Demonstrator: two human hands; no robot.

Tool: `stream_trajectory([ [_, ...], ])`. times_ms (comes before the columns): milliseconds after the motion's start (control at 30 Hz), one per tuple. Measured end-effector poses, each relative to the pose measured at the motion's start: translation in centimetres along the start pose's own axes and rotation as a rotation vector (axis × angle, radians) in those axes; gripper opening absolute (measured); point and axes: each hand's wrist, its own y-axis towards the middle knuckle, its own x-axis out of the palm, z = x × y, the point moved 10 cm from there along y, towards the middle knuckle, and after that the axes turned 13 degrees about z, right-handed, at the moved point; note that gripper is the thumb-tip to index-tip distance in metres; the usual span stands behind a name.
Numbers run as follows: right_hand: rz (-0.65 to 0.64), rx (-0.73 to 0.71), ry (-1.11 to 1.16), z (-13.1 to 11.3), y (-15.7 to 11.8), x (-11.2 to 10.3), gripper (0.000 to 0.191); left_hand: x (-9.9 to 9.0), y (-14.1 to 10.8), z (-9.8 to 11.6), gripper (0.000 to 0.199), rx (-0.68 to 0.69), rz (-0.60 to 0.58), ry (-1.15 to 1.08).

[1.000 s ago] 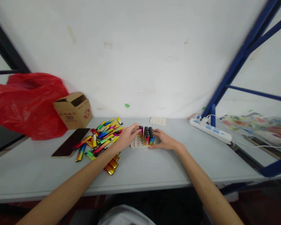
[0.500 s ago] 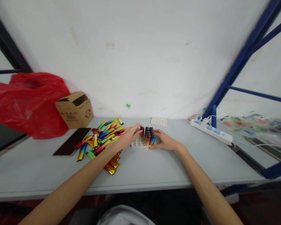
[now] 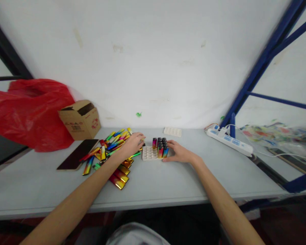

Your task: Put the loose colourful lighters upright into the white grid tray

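Observation:
A white tray with round holes (image 3: 148, 156) lies on the table with several lighters (image 3: 160, 151) upright in its right part. They have black tops and shiny, colour-graded bodies. A pink-and-gold lighter (image 3: 154, 143) stands at their left. My right hand (image 3: 180, 152) curves round the tray's right side, thumb at the near corner and fingers beside the lighters. At the right edge of a loose heap of lighters (image 3: 113, 144), my left hand (image 3: 133, 145) has its fingers closed. A small yellowish and dark end shows at its fingertips, apparently a lighter; the rest is hidden.
A second white tray (image 3: 172, 131) lies by the wall. Left of the heap are a dark phone-like slab (image 3: 78, 154), an open cardboard box (image 3: 80, 120) and a red plastic bag (image 3: 38, 115). A power strip (image 3: 229, 141) lies at right beside a blue frame (image 3: 255, 71).
My left hand has let go of the pink-and-gold lighter, which now stands in the tray, and has moved left to the heap's edge. My right hand stays at the tray.

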Motion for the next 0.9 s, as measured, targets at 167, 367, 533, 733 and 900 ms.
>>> stream_trajectory([
  [167, 0.01, 0.011, 0.007, 0.1, 0.0, -0.1, 0.087, 0.7, -0.6, -0.7, 0.025, 0.055, -0.105, 0.108],
  [367, 0.002, 0.006, 0.003, 0.1, -0.1, 0.0, 0.088, 1.0, -1.2, -1.8, 0.043, 0.031, -0.183, 0.084],
  [533, 0.006, 0.001, 0.006, 0.0, -0.1, -0.1, 0.084, 1.5, -1.0, -1.4, 0.053, 0.095, -0.145, 0.097],
  [733, -0.005, 0.013, -0.006, -0.1, -0.1, -0.2, 0.087, 1.8, -0.3, -0.8, 0.025, 0.139, -0.184, 0.112],
  [900, 0.001, -0.001, -0.004, -0.1, -0.1, -0.2, 0.084, -0.6, 0.3, -0.4, 0.015, 0.052, 0.001, -0.026],
])
